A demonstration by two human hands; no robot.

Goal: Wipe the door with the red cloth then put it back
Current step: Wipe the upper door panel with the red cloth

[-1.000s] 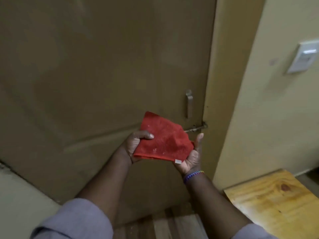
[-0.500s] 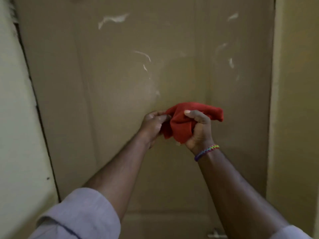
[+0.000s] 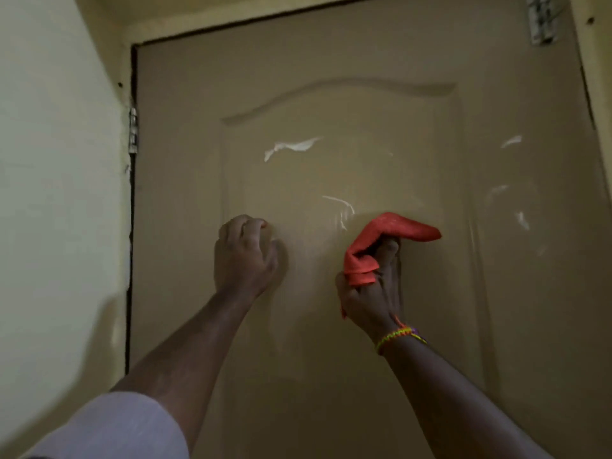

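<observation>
Nearest: 2 forearms reach up, a pale sleeve [image 3: 109, 429] on the left arm, a braided wristband [image 3: 399, 337] on the right wrist.

Left hand [image 3: 245, 256]: fingers curled, holding nothing, knuckles at or near the door [image 3: 347, 376] on the left edge of its raised panel; contact uncertain.

Right hand [image 3: 372, 293]: fingers clenched on the bunched red cloth [image 3: 390, 233], whose upper fold lies against the panel.

Beyond: white smears [image 3: 291, 147] above the cloth, more toward the door's right edge.

Judgement: wiping step is just starting. Next move calls for pressing the cloth flat and sweeping up over the smears.
</observation>
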